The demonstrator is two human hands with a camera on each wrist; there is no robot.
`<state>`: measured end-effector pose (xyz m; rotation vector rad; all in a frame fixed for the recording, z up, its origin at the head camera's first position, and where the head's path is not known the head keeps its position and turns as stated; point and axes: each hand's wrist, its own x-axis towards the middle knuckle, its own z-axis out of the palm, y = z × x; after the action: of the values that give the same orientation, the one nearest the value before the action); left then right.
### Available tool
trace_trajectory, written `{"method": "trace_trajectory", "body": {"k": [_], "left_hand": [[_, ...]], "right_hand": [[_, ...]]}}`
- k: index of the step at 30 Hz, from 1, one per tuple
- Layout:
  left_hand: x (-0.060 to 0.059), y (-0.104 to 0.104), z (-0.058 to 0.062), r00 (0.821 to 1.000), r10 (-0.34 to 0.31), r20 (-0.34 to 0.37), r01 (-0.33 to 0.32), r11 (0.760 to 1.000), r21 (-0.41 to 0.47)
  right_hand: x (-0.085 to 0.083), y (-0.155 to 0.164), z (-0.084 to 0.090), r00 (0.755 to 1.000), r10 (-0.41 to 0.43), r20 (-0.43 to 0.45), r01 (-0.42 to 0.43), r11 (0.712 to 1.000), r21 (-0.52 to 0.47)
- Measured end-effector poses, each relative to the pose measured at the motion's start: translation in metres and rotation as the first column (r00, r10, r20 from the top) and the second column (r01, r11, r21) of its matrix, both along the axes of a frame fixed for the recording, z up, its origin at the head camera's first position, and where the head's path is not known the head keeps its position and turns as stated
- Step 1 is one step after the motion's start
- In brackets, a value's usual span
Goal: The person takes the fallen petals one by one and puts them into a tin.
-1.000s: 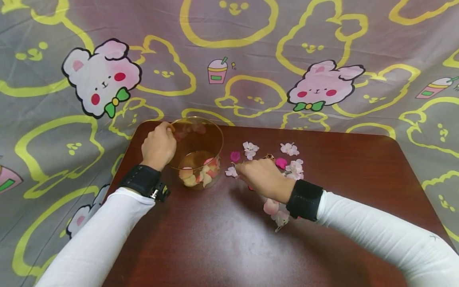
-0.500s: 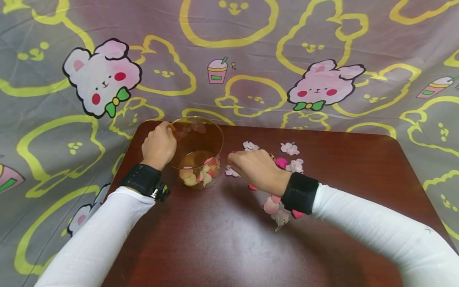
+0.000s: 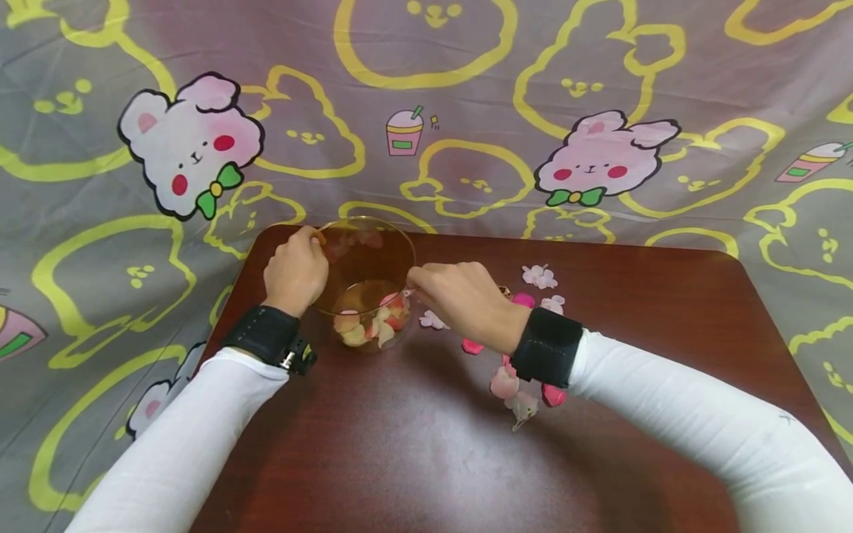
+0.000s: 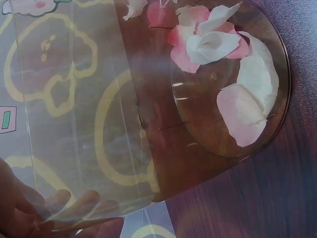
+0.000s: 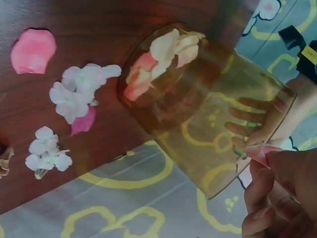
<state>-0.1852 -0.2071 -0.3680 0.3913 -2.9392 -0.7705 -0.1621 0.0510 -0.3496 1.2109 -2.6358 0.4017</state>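
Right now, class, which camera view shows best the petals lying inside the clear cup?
The left wrist view: the petals fill the cup's base, large and sharp through the wall. The right wrist view shows them smaller through the tinted wall. The head view shows only a small, distant cluster.

Right hand (image 3: 460, 296) has moved left from the scattered flowers (image 3: 538, 276) on the table (image 3: 426, 444) to the rim of the clear bowl (image 3: 400, 255). Its fingertips (image 5: 260, 151) now sit at the rim, pinching a pink petal (image 5: 257, 148). Flowers it covered a second ago are partly exposed; the white bloom (image 3: 433, 320) beside the bowl now lies under the wrist.
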Motion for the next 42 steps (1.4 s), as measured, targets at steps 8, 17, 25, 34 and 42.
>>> {"method": "trace_trajectory", "body": {"k": [8,17,25,34,42], "left_hand": [[0.0,0.001,0.001,1.0,-0.004,0.003,0.004,1.0,0.001],[0.0,0.002,0.002,1.0,-0.003,0.012,0.003,1.0,0.004],[0.0,0.002,0.001,1.0,0.002,0.005,-0.002,1.0,-0.001],[0.001,0.001,0.001,1.0,0.005,-0.001,-0.005,1.0,-0.001],[0.0,0.0,0.0,1.0,0.004,-0.006,-0.004,1.0,-0.005]], "right_hand": [[-0.003,-0.015,0.008,0.999,0.019,-0.039,-0.021,0.999,-0.041],[-0.007,-0.023,0.012,0.999,0.002,-0.037,-0.004,0.998,-0.056],[-0.011,-0.03,0.009,0.999,-0.024,0.024,0.025,0.999,-0.048],[-0.013,-0.029,0.008,0.999,-0.05,0.005,0.05,0.997,0.052],[-0.016,-0.024,0.008,0.998,-0.065,0.002,0.064,0.996,0.067]]}}
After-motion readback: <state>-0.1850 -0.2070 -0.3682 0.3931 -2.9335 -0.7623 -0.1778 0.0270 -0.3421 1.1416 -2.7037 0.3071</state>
